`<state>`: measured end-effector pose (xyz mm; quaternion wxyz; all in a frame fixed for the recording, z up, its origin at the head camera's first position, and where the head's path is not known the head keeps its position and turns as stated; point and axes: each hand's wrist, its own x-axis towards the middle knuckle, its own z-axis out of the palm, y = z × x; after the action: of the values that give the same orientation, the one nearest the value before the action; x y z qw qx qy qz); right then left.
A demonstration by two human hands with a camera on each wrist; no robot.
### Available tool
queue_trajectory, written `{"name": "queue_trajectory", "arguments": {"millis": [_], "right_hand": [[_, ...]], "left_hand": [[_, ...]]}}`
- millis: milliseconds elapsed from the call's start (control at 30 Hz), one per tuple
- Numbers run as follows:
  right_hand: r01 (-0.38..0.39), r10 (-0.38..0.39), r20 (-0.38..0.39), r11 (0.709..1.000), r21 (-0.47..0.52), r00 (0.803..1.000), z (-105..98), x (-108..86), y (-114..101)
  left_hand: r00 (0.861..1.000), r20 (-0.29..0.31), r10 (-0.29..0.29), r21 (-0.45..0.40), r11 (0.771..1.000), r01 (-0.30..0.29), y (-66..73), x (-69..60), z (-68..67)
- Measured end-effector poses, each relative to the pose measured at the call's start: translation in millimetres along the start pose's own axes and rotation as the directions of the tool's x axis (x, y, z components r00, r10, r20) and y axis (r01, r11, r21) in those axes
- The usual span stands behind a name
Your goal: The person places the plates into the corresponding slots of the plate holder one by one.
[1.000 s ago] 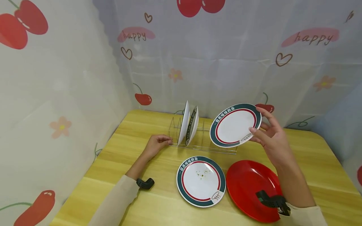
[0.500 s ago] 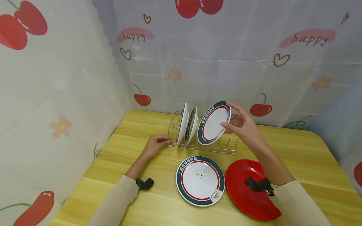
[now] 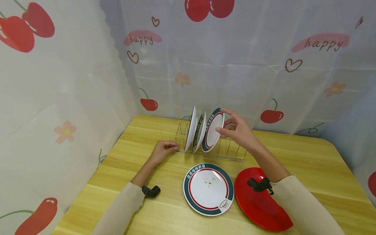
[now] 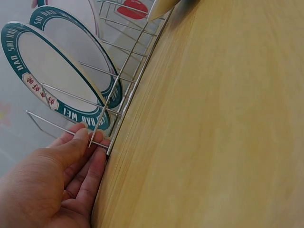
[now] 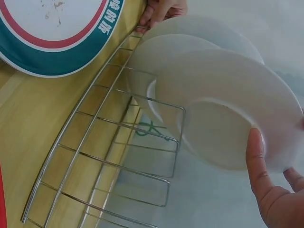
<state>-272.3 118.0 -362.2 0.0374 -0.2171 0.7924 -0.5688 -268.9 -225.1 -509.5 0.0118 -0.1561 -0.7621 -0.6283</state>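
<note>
A wire dish rack [image 3: 230, 158] stands on the table, with a white plate [image 3: 191, 130] and a dark-rimmed plate [image 3: 200, 132] upright in its left part. My left hand [image 3: 162, 152] pinches the rack's left end; the left wrist view shows the fingers on the wire frame [image 4: 98, 138]. By its right edge, my right hand [image 3: 238, 131] holds a green-rimmed plate [image 3: 214, 131], steeply tilted just right of the other two. In the right wrist view a finger lies against that plate's white back [image 5: 218, 128]. Whether its lower edge touches the wires is hard to tell.
Flat in front of the rack lies another green-rimmed plate [image 3: 208, 191] with small greenish specks. A red plate [image 3: 261, 205] sits to its right, partly under the right forearm. Cherry-printed cloth [image 3: 229, 81] hangs behind the wooden table [image 3: 317, 163].
My right hand has carried its plate leftward to the rack, turning it from facing me to nearly upright beside the standing plates. My left hand has stayed on the rack's end.
</note>
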Motion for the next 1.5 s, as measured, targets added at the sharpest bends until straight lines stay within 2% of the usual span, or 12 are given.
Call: {"name": "queue_trajectory", "arguments": {"millis": [100, 267, 400, 767, 1000, 1200, 1500], "right_hand": [[-0.011, 0.011, 0.019, 1.0, -0.013, 1.0, 5.6, 3.6, 5.0], [-0.017, 0.018, 0.036, 0.999, -0.035, 0.999, 14.0, 7.2, 12.2], [-0.025, 0.027, 0.039, 0.999, -0.045, 0.999, 19.2, 9.2, 17.7], [-0.058, 0.059, 0.021, 0.997, -0.045, 0.998, 25.9, 11.8, 25.6], [-0.038, 0.042, 0.067, 0.997, -0.064, 0.997, 23.8, 8.3, 25.0], [-0.01, 0.016, 0.096, 0.998, -0.062, 0.995, 20.3, -5.7, 24.7], [-0.07, 0.076, 0.056, 0.992, -0.102, 0.996, 9.4, -37.8, 17.9]], "left_hand": [[1.0, 0.001, -0.008, 0.013, 1.0, 0.007, -7.0, 0.7, 0.1], [1.0, -0.01, 0.004, 0.021, 1.0, -0.004, -28.7, 5.5, 0.0], [0.999, -0.028, 0.018, 0.018, 1.0, -0.017, -35.2, 7.1, 0.3], [1.0, -0.015, -0.002, 0.021, 1.0, 0.002, -31.3, 7.5, 1.0], [1.0, 0.002, -0.023, 0.034, 0.999, 0.023, -30.7, 9.5, -3.7], [0.999, -0.015, -0.029, 0.035, 0.999, 0.029, -29.9, 7.3, -4.0], [1.0, -0.023, -0.008, 0.031, 0.999, 0.009, -28.8, 6.4, -2.0]]}}
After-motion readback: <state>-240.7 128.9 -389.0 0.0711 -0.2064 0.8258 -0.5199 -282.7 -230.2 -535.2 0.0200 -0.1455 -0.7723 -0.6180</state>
